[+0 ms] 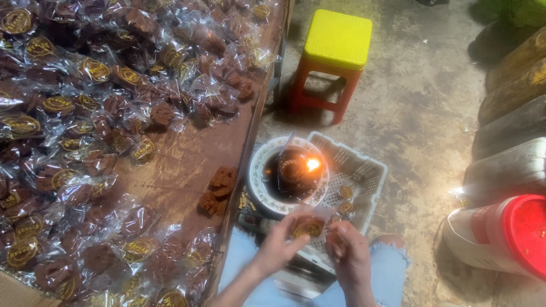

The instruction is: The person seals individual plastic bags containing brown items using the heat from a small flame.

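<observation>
My left hand [277, 244] and my right hand [348, 248] hold one clear packet with a brown cookie and a gold label [310, 226] between them, over my lap. The left fingers pinch its left side and the right fingers close on its right edge. Just beyond the packet a small flame [313, 164] burns in a dark cup on a patterned plate [259, 187]. The plate rests on a white plastic crate [364, 170] that holds a few packed cookies [345, 193].
A wooden table [182, 170] on the left is heaped with several wrapped cookies [85, 113]; a few unwrapped brown ones [219, 187] lie near its edge. A yellow and red stool [333, 51] stands on the concrete floor. A white container with a red lid [500, 233] lies at right.
</observation>
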